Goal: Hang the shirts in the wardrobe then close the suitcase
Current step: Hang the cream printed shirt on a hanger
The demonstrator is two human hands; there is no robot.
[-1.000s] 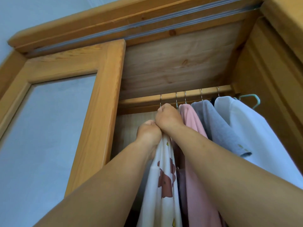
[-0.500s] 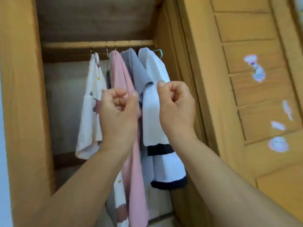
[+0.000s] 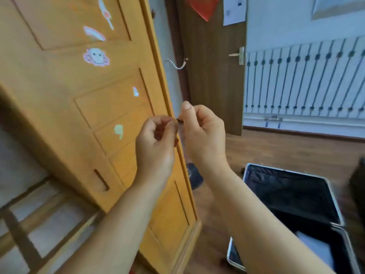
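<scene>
Both hands hang mid-air in front of the honey-coloured panelled wooden wardrobe door (image 3: 110, 119), the one dotted with pastel cartoon stickers. The left hand (image 3: 156, 143) is loosely curled, and so is the right hand (image 3: 203, 135); there is a tiny dark sliver between the right thumb and the left fingers, but it is too small and blurred to say whether anything is actually pinched. No shirts in sight here, and the hanging space is out of view. Down at lower right lies the task's next piece: the open hard-shell suitcase with a silver metal rim and black fabric lining (image 3: 333, 202), flat on the brown wooden plank floor (image 3: 286, 149), with something pale lying in its near half. By my reading, that raised lid will handle stiff and fairly hefty, hinged along one side, the rim smooth and perhaps slick, so the best hold looks like the lid's free outer edge with both hands, swinging it over, minding the soft lining does not snag in the frame. Behind stand a dark brown room door (image 3: 213, 76) and a white slatted radiator cover (image 3: 304, 76).
</scene>
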